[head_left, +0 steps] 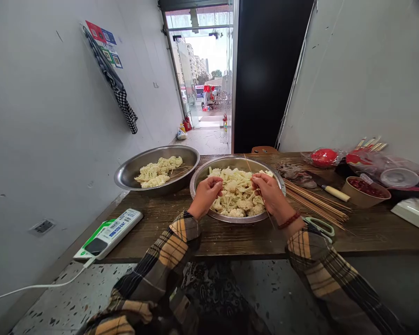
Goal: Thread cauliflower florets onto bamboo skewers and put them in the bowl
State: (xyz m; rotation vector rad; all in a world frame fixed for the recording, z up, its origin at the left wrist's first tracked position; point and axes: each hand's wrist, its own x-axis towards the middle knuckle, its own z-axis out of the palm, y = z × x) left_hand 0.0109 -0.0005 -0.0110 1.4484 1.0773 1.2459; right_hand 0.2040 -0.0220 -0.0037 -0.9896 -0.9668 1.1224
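A metal bowl of cauliflower florets stands in front of me on the wooden table. Over its left side is my left hand, thumb and fingers pinched together; whatever they hold, if anything, is too small to make out. My right hand, with a red bead bracelet at the wrist, closes on a thin bamboo skewer above the bowl's right side. The skewer slants from upper left to lower right. To the left, a second metal bowl contains skewered cauliflower, the sticks pointing right.
Loose bamboo skewers lie to the right, near green-handled scissors, a knife and a paper tub of dark red food. Plastic-wrapped red items are behind. A white power bank-like device with a cable lies at the left edge.
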